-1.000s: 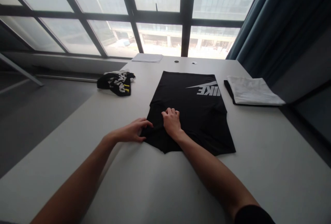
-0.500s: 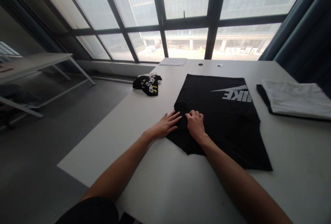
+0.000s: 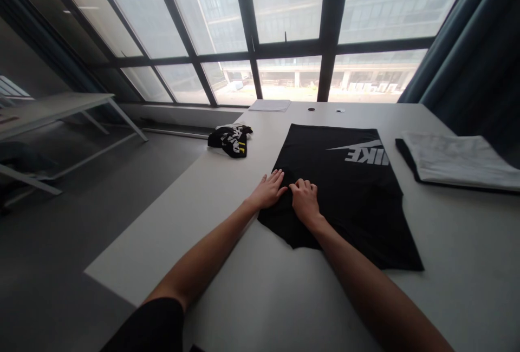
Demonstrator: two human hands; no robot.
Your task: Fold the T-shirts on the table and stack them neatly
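Note:
A black T-shirt [image 3: 349, 195] with a grey printed logo lies spread on the white table [image 3: 179, 216], one side folded over. My left hand [image 3: 268, 189] rests flat on the shirt's left edge, its fingers stretched out and fairly close together. Just to the right, my right hand [image 3: 305, 199] has its fingers curled down onto the cloth and seems to pinch it. The fingertips are partly hidden, and a small gap separates the two hands.
A crumpled black garment with white and yellow print [image 3: 232, 141] lies at the table's left edge. Folded white and black cloth [image 3: 455, 160] lies on the right. Paper [image 3: 270, 105] is at the far edge, near the windows. Another table [image 3: 60, 104] stands at left.
My left hand has slid a little to the right and farther onto the shirt, its fingers now closer together. My right hand stays curled at nearly the same spot. The view has tilted up slightly.

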